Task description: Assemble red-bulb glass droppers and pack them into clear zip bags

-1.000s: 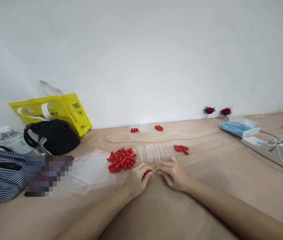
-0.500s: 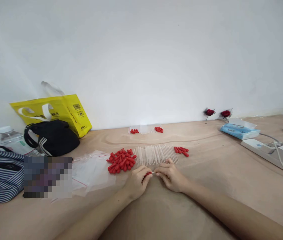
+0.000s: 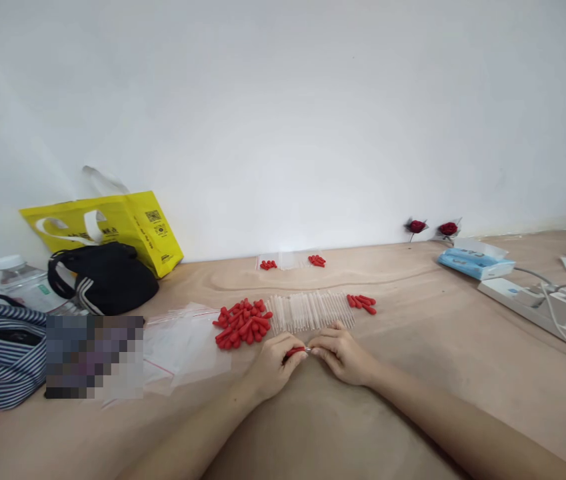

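Note:
My left hand is closed on a red rubber bulb, held between thumb and fingers. My right hand pinches a thin clear tube, of which only a short end shows at the bulb's mouth; how deep it sits I cannot tell. Just beyond both hands lies a row of clear thin tubes, side by side on the table. A heap of red rubber bulbs sits left of the row. Several more red pieces lie at its right end.
Clear zip bags spread over the wooden table at left. By the wall lie two bags with red pieces. A yellow bag, black pouch and bottle stand left; tissues and a power strip lie right.
The camera view has shifted slightly. Both hands stay together with the bulb and the tube end between them; their grips look nearly the same.

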Action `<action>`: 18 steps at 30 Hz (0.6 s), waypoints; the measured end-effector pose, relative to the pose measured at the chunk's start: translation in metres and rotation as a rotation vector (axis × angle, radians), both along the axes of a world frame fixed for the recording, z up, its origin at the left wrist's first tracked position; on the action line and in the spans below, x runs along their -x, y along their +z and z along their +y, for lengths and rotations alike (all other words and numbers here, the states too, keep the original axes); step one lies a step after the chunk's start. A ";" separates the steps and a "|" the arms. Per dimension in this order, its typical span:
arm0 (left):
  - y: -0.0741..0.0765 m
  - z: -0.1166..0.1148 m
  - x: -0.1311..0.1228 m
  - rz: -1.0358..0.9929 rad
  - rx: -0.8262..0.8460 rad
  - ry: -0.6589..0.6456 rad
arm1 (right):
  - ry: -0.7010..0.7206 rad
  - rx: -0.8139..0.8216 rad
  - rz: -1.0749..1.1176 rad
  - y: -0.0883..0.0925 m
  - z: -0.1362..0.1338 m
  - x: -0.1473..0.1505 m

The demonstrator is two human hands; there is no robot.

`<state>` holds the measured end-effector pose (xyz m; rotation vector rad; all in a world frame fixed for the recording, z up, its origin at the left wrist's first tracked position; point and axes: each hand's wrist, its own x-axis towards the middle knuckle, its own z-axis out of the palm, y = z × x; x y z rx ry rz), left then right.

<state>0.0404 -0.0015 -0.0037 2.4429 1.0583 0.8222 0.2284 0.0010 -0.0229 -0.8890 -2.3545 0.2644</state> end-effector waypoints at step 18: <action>0.001 -0.001 0.007 -0.036 -0.102 0.089 | -0.059 -0.147 -0.069 0.003 0.002 -0.017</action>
